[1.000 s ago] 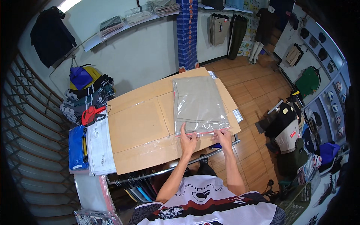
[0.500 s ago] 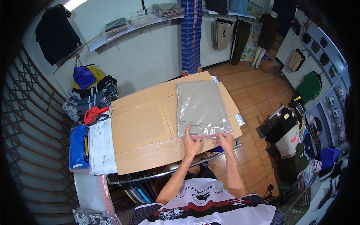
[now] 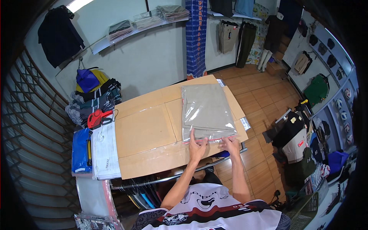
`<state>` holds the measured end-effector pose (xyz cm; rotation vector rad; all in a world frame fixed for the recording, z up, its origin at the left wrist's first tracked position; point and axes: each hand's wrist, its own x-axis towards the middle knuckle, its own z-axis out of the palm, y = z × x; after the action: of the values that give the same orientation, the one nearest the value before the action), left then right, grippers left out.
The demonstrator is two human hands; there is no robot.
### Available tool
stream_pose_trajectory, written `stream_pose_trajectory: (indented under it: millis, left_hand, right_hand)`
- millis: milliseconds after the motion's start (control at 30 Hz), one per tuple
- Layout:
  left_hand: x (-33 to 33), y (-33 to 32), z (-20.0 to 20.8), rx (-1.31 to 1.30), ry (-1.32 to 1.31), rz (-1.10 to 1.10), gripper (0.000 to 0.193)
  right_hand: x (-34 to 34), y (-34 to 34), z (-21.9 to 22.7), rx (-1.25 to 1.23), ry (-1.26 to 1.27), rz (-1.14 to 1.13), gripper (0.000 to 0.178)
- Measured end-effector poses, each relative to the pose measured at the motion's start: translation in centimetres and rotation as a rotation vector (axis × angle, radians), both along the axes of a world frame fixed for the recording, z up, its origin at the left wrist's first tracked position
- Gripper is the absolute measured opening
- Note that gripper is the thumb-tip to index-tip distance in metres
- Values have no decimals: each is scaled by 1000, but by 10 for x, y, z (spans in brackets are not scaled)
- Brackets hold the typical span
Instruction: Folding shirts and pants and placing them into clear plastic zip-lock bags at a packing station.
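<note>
A clear plastic bag with a folded beige-grey garment inside lies flat on a cardboard sheet. Its near edge carries a red strip, and both my hands are at that edge. The thumb and fingers of my left hand pinch the strip left of its middle, with the index finger stretched forward over the plastic. Toward the right corner, my right hand pinches the same edge between thumb and fingers. The bag's far end rests near the far edge of the cardboard.
Left of the cardboard lie a red price-label gun, a blue packaged item and a white package. Folded clothes are stacked behind them. A metal rail with hanging garments runs below the near edge. Clothing racks stand at right.
Both hands stay at the red-edged side of the bag, with only a slight shift of the fingers. The whole view has moved a little.
</note>
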<state>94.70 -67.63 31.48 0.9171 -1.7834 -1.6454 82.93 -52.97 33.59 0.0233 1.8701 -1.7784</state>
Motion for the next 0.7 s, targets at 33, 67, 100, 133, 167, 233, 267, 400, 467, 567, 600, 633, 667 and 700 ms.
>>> stream_pose_trajectory:
  millis: [33,67,100,133,167,233,267,400,467,567,600,633,667,700]
  left_hand:
    - [5,-4,-2,99,14,17,85]
    - [6,-5,-1,98,19,11,85]
    - [10,-6,-2,109,104,84,86]
    - [15,-8,-3,120,189,158,88]
    - [21,-16,-6,0,174,220,87]
    - [31,-37,-20,-118,161,282,87]
    - [34,-45,-25,-227,146,331,87]
    - [32,-64,-1,64,-89,167,72]
    - [22,-74,4,77,-45,91,69]
    - [11,-89,5,37,-33,34,66]
    - [3,-88,14,-5,-69,34,66]
    - [0,-86,22,90,-94,-6,67]
    - [-2,-93,22,79,-92,-14,67]
    - [-1,-103,16,140,-122,-63,67]
  right_hand:
    - [2,-2,4,-6,-33,-17,32]
    - [-3,1,3,-7,-29,-22,32]
    - [-9,7,-3,-35,-25,-69,35]
    - [-17,14,-8,-64,-23,-117,38]
    - [-23,19,-9,-74,-6,-143,40]
    - [-39,21,-7,-64,2,-142,40]
    - [-45,20,-6,-47,10,-154,40]
    - [-63,13,1,102,150,-83,39]
    - [-74,12,-13,70,202,-80,34]
    - [-76,10,-13,84,223,64,34]
    - [-74,16,-9,83,219,46,34]
    - [-73,25,-4,77,177,81,33]
    - [-70,29,8,63,141,128,32]
    - [-64,33,25,-21,54,162,39]
